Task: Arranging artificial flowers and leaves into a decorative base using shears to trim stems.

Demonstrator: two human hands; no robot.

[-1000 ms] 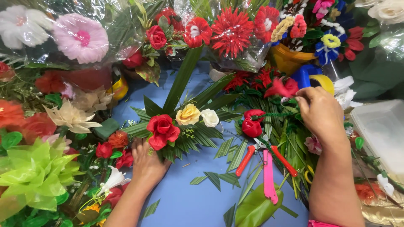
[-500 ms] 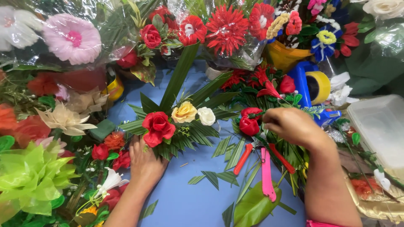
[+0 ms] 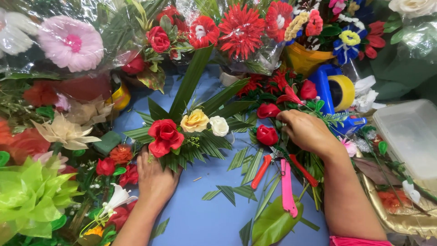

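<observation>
L hand (image 3: 155, 178) lay palm-down on the blue bench (image 3: 200, 214), fingers spread flat and pressed on the base of a flower arrangement (image 3: 189, 132): 1 red rose (image 3: 164, 135), 1 yellow rose (image 3: 195, 121) and 1 white rose (image 3: 219, 125) set on fanned palm leaves (image 3: 207, 145), w/ a long green blade leaf (image 3: 190, 83) rising behind. Fingers held it down, not wrapped around anything.

R hand (image 3: 307, 131) was over a pile of loose red flowers and greenery at centre-right, fingers curled down into the stems; what they pinched, if anything, couldn't be told. A red rosebud (image 3: 266, 135) sat just beside its fingertips, another red bud (image 3: 268, 110) a bit above.

Red-handled shears (image 3: 263, 169) and a pink cutter (image 3: 287, 187) lay on the bench below the R hand, amid cut leaf scraps (image 3: 227, 191). A blue tape dispenser (image 3: 336, 93) w/ a yellow roll stood behind the hand. Wrapped bouquets (image 3: 241, 32) lined the back.
</observation>
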